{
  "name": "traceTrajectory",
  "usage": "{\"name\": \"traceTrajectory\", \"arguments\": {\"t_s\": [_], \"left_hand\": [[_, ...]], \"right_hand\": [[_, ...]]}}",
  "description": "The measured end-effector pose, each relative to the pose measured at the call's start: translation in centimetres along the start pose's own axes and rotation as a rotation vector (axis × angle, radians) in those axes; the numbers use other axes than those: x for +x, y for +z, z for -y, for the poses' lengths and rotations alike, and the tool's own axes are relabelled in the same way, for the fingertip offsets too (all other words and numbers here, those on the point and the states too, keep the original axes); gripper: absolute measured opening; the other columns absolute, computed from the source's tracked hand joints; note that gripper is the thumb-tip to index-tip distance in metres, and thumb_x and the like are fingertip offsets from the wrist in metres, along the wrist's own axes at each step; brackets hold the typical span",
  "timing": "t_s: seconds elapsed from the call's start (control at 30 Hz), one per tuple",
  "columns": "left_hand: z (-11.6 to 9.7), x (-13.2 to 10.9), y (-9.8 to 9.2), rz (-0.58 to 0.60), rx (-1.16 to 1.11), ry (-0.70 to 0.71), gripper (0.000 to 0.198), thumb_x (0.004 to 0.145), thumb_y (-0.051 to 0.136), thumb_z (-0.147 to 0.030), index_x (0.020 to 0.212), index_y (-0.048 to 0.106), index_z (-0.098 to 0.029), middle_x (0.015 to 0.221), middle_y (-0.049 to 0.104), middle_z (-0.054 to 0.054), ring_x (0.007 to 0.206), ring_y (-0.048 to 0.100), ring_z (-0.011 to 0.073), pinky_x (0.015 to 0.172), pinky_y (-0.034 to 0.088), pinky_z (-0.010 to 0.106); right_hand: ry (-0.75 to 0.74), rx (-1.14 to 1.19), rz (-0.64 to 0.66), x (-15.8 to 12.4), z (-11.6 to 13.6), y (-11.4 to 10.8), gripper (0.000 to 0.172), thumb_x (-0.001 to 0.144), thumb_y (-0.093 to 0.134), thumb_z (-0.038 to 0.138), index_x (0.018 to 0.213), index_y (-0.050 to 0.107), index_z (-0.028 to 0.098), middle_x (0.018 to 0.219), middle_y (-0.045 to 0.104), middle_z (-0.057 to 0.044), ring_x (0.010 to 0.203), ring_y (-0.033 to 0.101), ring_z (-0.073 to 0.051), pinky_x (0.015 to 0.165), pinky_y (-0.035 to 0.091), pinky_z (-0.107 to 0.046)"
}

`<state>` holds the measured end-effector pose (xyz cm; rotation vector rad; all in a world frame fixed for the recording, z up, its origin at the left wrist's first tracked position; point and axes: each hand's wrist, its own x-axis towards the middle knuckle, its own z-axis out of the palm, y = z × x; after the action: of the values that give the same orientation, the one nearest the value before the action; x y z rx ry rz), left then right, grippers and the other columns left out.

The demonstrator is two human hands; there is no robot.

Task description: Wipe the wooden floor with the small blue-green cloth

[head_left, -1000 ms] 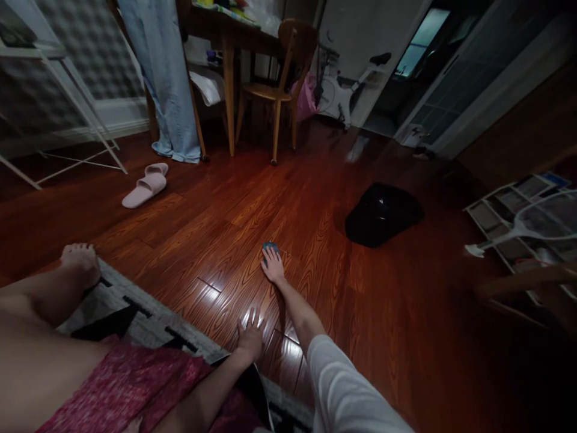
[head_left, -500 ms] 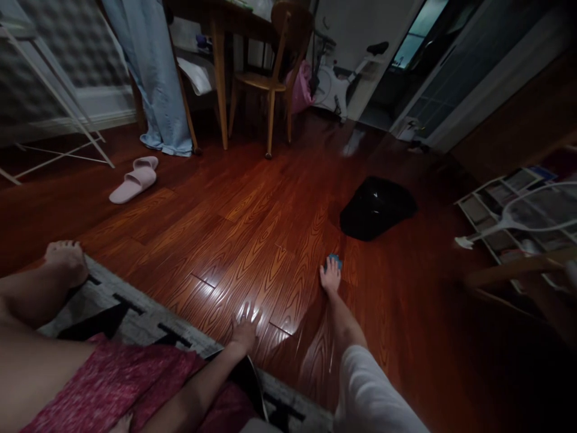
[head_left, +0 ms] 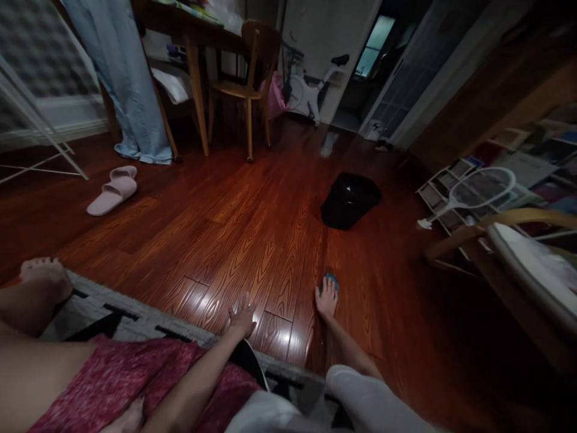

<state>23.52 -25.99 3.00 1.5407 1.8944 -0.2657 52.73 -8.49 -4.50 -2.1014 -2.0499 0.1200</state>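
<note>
Peeking out from under the flat, ungripping fingers of the right hand (head_left: 326,297), the small blue cloth (head_left: 332,278) looks soft and light, probably best pinned from above, while the left hand (head_left: 242,316) lies spread and empty on the wood floor (head_left: 270,228) beside it.

The small blue thing (head_left: 332,279) lies mostly under the fingers of the right grip (head_left: 326,299), so its kind cannot be told, nor whether the fingers curl around it. The counter (head_left: 189,27) and the hanging jeans (head_left: 124,78) are cut off by the top edge, and the pale seat (head_left: 536,270) at the right is blurred
</note>
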Motion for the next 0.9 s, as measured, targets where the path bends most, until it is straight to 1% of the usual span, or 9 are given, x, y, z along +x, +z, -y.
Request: {"name": "traceTrajectory", "arguments": {"t_s": [0.17,0.23,0.3,0.33,0.43,0.63,0.7,0.8,0.9], "left_hand": [[0.5,0.3,-0.1,0.000,0.017,0.017,0.084,0.085,0.056,-0.033,0.161,0.021,-0.027,0.169,-0.005,0.011,0.155,-0.001,0.0342,0.119,0.017,0.065],[0.6,0.3,-0.1,0.006,0.034,0.026,0.083,0.085,0.056,-0.032,0.161,0.023,-0.025,0.169,-0.004,0.012,0.155,0.000,0.0339,0.119,0.017,0.062],[0.5,0.1,-0.2,0.006,0.062,0.032,0.082,0.085,0.056,-0.031,0.160,0.025,-0.022,0.168,-0.004,0.014,0.155,0.002,0.0340,0.120,0.017,0.060],[0.5,-0.1,-0.3,0.008,0.075,0.034,0.081,0.086,0.056,-0.031,0.160,0.025,-0.021,0.168,-0.004,0.015,0.155,0.003,0.0340,0.121,0.017,0.059],[0.4,-0.4,-0.6,0.025,0.082,0.045,0.080,0.087,0.057,-0.032,0.159,0.027,-0.020,0.168,-0.002,0.016,0.155,0.004,0.0335,0.122,0.017,0.055],[0.6,-0.6,-1.0,0.043,0.059,0.063,0.078,0.085,0.056,-0.034,0.158,0.030,-0.024,0.169,0.009,0.013,0.154,0.009,0.0326,0.122,0.018,0.055],[0.7,-0.6,-1.0,0.042,0.054,0.071,0.076,0.086,0.056,-0.035,0.158,0.032,-0.024,0.169,0.010,0.013,0.154,0.010,0.0329,0.122,0.018,0.054],[0.9,-0.6,-0.9,0.038,0.038,0.075,0.075,0.086,0.055,-0.036,0.157,0.034,-0.023,0.169,0.008,0.013,0.154,0.010,0.0331,0.122,0.019,0.054],[0.8,-0.4,-0.6,0.039,0.034,0.074,0.076,0.086,0.054,-0.036,0.158,0.032,-0.026,0.169,0.010,0.011,0.154,0.010,0.0339,0.121,0.017,0.058]], "right_hand": [[-0.356,0.016,0.084,-10.4,2.7,0.6,0.064,0.100,0.026,0.044,0.159,0.030,0.021,0.166,0.028,-0.006,0.155,0.018,-0.022,0.123,0.020,-0.046],[-0.439,0.022,0.100,-14.1,3.6,0.9,0.063,0.100,0.030,0.046,0.159,0.031,0.024,0.166,0.028,-0.004,0.155,0.018,-0.022,0.123,0.020,-0.046],[-0.480,0.028,0.107,-16.5,4.3,1.0,0.062,0.100,0.031,0.047,0.159,0.031,0.027,0.166,0.028,-0.003,0.154,0.020,-0.022,0.123,0.023,-0.047],[-0.491,0.031,0.108,-16.9,4.6,1.0,0.061,0.101,0.032,0.047,0.159,0.031,0.027,0.166,0.029,-0.003,0.154,0.021,-0.022,0.122,0.024,-0.047],[-0.507,0.045,0.106,-15.9,5.4,0.7,0.061,0.101,0.032,0.045,0.159,0.030,0.027,0.166,0.028,-0.004,0.154,0.022,-0.021,0.122,0.024,-0.046],[-0.407,0.062,0.110,-8.1,8.7,0.5,0.060,0.100,0.033,0.040,0.158,0.032,0.023,0.166,0.030,-0.008,0.154,0.021,-0.022,0.122,0.021,-0.047],[-0.375,0.059,0.124,-6.5,9.7,0.6,0.061,0.100,0.032,0.040,0.158,0.032,0.023,0.165,0.030,-0.009,0.154,0.020,-0.022,0.122,0.021,-0.048],[-0.387,0.047,0.148,-6.9,9.5,1.1,0.062,0.101,0.031,0.042,0.159,0.030,0.021,0.166,0.029,-0.010,0.155,0.019,-0.023,0.122,0.021,-0.048],[-0.510,0.047,0.172,-10.5,7.3,1.3,0.063,0.101,0.032,0.045,0.159,0.029,0.022,0.167,0.026,-0.008,0.155,0.019,-0.022,0.123,0.022,-0.046]]}}
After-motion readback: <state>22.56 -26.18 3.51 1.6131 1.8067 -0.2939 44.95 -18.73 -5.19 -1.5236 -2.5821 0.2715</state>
